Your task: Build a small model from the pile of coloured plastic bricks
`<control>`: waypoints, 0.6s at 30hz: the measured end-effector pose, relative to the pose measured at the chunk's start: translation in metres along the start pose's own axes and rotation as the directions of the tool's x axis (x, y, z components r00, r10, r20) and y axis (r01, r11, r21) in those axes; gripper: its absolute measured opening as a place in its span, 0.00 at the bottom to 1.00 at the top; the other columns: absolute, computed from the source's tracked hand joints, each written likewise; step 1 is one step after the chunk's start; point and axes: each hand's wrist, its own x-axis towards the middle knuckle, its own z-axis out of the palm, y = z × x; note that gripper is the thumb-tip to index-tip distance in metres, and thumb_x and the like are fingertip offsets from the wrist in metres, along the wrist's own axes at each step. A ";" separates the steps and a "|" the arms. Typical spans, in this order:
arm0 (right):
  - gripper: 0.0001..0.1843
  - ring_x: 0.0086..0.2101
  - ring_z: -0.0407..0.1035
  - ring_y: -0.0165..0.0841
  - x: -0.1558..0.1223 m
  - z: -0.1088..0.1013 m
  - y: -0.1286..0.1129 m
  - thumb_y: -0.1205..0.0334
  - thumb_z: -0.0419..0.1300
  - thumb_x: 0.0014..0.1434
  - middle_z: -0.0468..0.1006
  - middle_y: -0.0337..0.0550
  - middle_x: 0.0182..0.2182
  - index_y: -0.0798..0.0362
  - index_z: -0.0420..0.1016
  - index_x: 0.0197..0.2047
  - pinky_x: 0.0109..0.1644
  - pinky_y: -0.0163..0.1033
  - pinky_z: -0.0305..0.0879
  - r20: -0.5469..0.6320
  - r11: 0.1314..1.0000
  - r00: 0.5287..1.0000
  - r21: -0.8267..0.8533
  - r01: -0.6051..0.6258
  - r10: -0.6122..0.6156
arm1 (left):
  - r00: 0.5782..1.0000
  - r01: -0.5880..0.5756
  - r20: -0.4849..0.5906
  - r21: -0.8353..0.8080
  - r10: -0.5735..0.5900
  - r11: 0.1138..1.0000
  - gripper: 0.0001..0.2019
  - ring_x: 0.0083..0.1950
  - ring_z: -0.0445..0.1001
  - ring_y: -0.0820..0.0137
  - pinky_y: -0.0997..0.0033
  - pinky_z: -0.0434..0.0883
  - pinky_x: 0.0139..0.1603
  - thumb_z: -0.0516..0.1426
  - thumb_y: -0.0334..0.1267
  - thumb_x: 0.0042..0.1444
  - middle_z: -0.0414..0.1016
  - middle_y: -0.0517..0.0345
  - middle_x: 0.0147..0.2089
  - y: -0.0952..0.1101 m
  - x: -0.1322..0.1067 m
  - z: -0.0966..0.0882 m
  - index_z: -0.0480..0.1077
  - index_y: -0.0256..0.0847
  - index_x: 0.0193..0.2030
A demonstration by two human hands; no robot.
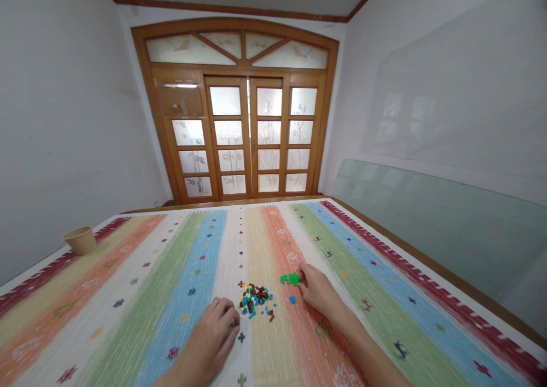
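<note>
Right hand [318, 291]: fingers pressed together, tips touching green bricks [289, 279]; pinch cannot be confirmed.
Left hand [209, 341]: fingers curled, just left of pile; grip cannot be told.
Pile [255, 301]: small mixed bricks between hands, on striped cloth [141, 318].
Blue brick [292, 300]: loose, just near of green bricks.
Cup [80, 240]: far left, well apart.
Risk: careless hand sweep could scatter pile; loose bricks could slip from fingertips.

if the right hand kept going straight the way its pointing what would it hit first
Most likely the green toy bricks: the fingertips of the right hand already seem to touch them, though depth is hard to judge from this view.
</note>
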 end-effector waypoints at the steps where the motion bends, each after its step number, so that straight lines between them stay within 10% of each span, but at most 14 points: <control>1: 0.12 0.34 0.69 0.35 0.000 0.000 0.000 0.77 0.60 0.52 0.78 0.43 0.34 0.50 0.66 0.33 0.38 0.35 0.54 -0.002 1.000 1.000 -0.003 0.003 -0.003 | 1.000 -0.002 0.001 0.002 0.002 1.000 0.06 0.46 0.75 0.61 0.62 0.73 0.48 0.54 0.30 0.68 0.75 0.54 0.45 0.000 0.000 0.000 0.69 0.45 0.40; 18: 0.10 0.42 0.73 0.35 -0.022 0.014 -0.050 0.68 0.59 0.67 0.78 0.45 0.41 0.51 0.82 0.44 0.46 0.38 0.64 0.122 0.972 0.966 0.074 0.222 -0.230 | 1.000 0.019 0.023 0.005 -0.019 1.000 0.06 0.47 0.74 0.60 0.59 0.74 0.50 0.53 0.30 0.68 0.75 0.52 0.46 0.002 0.002 -0.001 0.69 0.44 0.40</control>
